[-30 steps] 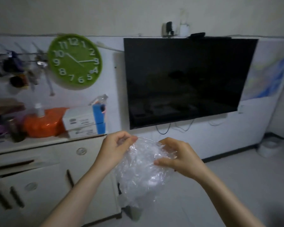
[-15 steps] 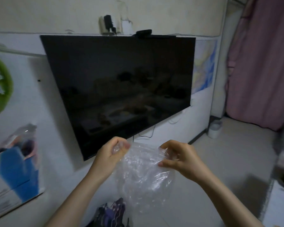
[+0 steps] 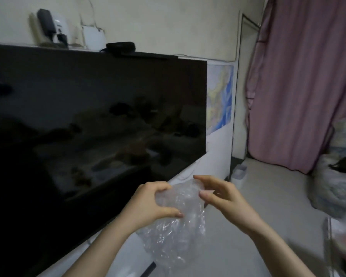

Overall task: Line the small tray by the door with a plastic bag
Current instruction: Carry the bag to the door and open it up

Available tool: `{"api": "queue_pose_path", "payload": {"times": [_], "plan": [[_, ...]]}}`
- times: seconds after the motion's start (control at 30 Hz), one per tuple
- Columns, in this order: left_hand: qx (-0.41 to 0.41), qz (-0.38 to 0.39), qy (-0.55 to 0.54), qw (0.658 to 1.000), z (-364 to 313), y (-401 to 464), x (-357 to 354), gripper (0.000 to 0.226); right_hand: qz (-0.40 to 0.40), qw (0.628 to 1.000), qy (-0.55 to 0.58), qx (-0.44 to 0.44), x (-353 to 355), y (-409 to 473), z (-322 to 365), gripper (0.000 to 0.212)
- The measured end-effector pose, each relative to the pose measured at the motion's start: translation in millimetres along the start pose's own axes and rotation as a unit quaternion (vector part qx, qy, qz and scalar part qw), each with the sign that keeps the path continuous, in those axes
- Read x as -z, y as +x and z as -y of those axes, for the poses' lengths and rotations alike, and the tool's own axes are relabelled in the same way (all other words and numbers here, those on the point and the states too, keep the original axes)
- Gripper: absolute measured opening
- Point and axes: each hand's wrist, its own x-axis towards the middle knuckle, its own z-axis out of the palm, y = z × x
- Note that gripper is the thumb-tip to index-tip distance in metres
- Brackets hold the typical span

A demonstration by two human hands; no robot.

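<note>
The left hand (image 3: pixel 154 202) grips the crumpled bag (image 3: pixel 174 236) by the TV's (image 3: pixel 96 116) lower corner. The right hand (image 3: pixel 226 198) pinches its top edge. The tray (image 3: pixel 240 172) sits beyond the TV.

No word, number or brand can be read. The wall map (image 3: pixel 220 96) beside the television (image 3: pixel 108 116) bears print too small and blurred to make out. The white device (image 3: pixel 58 26) above the screen shows only a smudged mark.

plastic bag (image 3: pixel 174 236): clear | television (image 3: pixel 98 116): black | curtain (image 3: pixel 298 96): pink | wall map (image 3: pixel 220 96): blue, yellow | tray (image 3: pixel 240 171): white
</note>
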Motion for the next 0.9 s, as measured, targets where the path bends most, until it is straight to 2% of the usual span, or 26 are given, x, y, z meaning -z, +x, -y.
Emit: {"api": "queue_pose_path", "payload": {"times": [0.13,0.3,0.4,0.47,0.63,0.8,0.9], "plan": [[-0.007,-0.007,-0.018,1.000,17.9,81.2,-23.0,0.060,-0.032,0.999,0.034,0.025,35.3,55.7,-35.4,0.018],[-0.031,0.051,-0.019,0.998,35.4,176.0,-56.7,0.069,-0.128,0.992,-0.001,0.023,88.2,104.9,-85.4,0.017],[-0.063,0.086,-0.004,0.994,42.7,235.7,-81.4,0.073,-0.161,0.987,-0.026,0.015,130.3,127.7,-115.1,0.006],[-0.093,0.117,0.000,0.989,46.3,276.6,-98.8,0.072,-0.189,0.980,-0.063,0.004,159.9,143.1,-136.1,0.013],[-0.134,0.217,-0.011,0.967,52.6,386.0,-132.0,0.070,-0.261,0.946,-0.188,-0.027,231.0,186.5,-177.2,0.013],[-0.173,0.296,0.010,0.939,54.2,491.1,-169.6,0.063,-0.322,0.895,-0.306,-0.052,298.5,221.1,-205.6,0.016],[-0.176,0.332,-0.005,0.927,51.1,538.8,-197.9,0.057,-0.332,0.869,-0.361,-0.068,334.7,233.8,-222.7,0.017]]}}
